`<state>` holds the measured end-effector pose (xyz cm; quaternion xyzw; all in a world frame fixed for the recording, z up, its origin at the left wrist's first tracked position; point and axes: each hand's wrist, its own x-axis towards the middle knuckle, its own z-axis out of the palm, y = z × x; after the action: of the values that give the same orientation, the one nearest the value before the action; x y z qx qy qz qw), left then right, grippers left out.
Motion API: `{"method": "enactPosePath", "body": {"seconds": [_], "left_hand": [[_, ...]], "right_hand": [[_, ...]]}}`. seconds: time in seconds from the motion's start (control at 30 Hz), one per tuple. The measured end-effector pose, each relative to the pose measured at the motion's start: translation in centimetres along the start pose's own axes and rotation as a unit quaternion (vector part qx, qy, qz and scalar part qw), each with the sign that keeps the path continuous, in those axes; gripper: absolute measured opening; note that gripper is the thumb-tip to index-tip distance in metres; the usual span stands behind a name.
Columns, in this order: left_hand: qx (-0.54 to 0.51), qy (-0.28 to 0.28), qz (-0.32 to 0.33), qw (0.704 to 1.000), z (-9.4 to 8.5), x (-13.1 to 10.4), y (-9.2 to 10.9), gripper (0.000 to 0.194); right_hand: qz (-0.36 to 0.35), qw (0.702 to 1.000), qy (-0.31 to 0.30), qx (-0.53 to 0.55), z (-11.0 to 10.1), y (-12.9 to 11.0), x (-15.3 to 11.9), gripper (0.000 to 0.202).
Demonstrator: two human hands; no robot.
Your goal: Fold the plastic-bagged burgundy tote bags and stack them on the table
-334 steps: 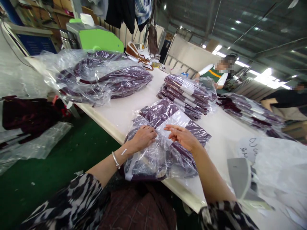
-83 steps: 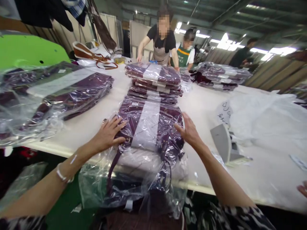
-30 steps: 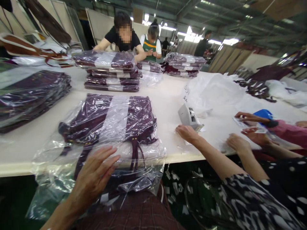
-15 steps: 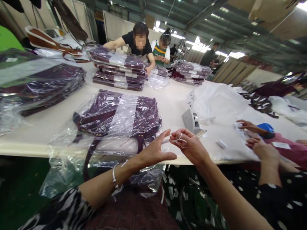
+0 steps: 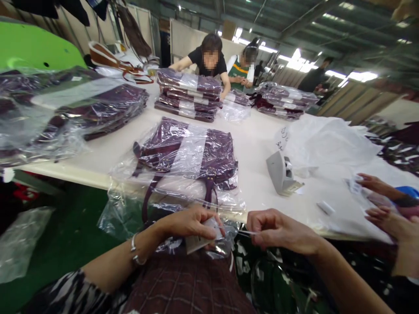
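A dark purple handbag in a clear plastic bag (image 5: 188,159) lies on the white table (image 5: 255,148) in front of me, its open end hanging over the near edge. My left hand (image 5: 190,223) pinches the folded end of the plastic together with a small piece of tape or label. My right hand (image 5: 278,229) pinches a thin strip of clear tape stretched toward the left hand.
A grey tape dispenser (image 5: 280,175) stands right of the bag. Stacks of bagged purple handbags (image 5: 188,96) fill the far and left table. A co-worker's hands (image 5: 381,205) handle plastic at the right. Two people (image 5: 211,59) work across the table. White plastic sheets (image 5: 327,141) lie at right.
Both hands have dropped from above the table edge to the bag's hanging open end. My left hand has closed on the plastic, and the tape strip now stretches between the hands.
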<state>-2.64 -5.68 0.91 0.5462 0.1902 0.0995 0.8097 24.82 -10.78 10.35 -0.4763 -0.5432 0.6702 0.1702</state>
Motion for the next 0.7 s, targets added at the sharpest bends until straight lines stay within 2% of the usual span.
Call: {"method": "enactPosePath", "body": {"seconds": [0.03,0.1,0.2,0.3,0.37,0.43,0.53,0.57,0.63,0.7], "left_hand": [[0.009,0.001,0.015,1.000,-0.1,-0.7,-0.6,0.050],[0.052,0.010,0.036,0.998,-0.3,-2.4,-2.1,0.054],[0.191,0.042,0.006,0.981,-1.2,-6.0,-5.6,0.056],[0.327,0.171,-0.034,0.929,-2.2,-9.8,-10.0,0.046],[0.326,0.263,-0.054,0.906,-2.4,-11.3,-12.4,0.045],[0.248,0.319,-0.071,0.912,-2.2,-11.5,-13.8,0.049],[-0.010,0.353,-0.073,0.933,-1.7,-9.7,-14.2,0.062],[-0.110,0.358,-0.062,0.925,-1.7,-8.9,-14.0,0.064],[-0.260,0.370,-0.040,0.891,-1.9,-7.3,-13.9,0.059],[-0.317,0.388,-0.044,0.864,-2.4,-6.2,-14.3,0.049]], "right_hand": [[-0.042,0.998,-0.004,0.050,0.7,0.2,-0.3,0.031],[-0.127,0.980,0.031,0.150,2.1,0.6,-1.0,0.031],[-0.192,0.942,0.107,0.254,3.3,1.7,-2.2,0.031],[-0.185,0.917,0.158,0.316,3.8,3.6,-3.1,0.030],[-0.134,0.925,0.182,0.306,4.5,5.2,-3.0,0.034],[-0.058,0.947,0.193,0.252,5.8,6.7,-2.1,0.041],[0.039,0.973,0.160,0.160,8.5,8.5,0.0,0.048],[0.062,0.978,0.142,0.139,9.4,9.0,0.8,0.050],[0.095,0.983,0.110,0.110,11.0,9.7,2.2,0.053],[0.104,0.986,0.090,0.093,12.2,10.2,3.4,0.058]]}}
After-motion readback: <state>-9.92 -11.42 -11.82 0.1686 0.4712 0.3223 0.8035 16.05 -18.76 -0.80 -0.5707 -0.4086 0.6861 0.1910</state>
